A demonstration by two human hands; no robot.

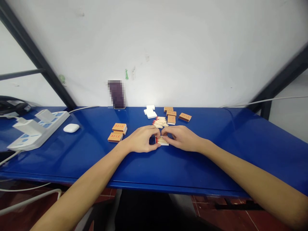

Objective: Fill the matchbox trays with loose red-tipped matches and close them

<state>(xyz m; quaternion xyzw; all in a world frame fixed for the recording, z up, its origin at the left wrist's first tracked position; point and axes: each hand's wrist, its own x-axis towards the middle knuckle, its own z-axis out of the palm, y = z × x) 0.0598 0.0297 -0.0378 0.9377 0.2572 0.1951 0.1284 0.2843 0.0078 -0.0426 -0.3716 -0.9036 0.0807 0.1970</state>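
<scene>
A white matchbox tray (165,144) filled with red-tipped matches (162,140) lies on the blue table in front of me. My left hand (145,138) curves its thumb and fingers round the tray's left end. Over the tray's right part, my right hand (181,137) is closed, its thumb and forefinger on the matches. Just beyond my fingers is a loose pile of matches (160,122). Several white empty-looking trays (150,113) lie behind that pile. Orange matchbox sleeves (171,120) stand close by on its right.
Several stacked matchboxes (115,137) sit left of my left hand. Farther left are a white earphone case (71,128) and a power strip (53,128) with plugs and cables. A blurred dark upright object (117,94) leans against the wall. The blue table's (154,179) front edge is near me.
</scene>
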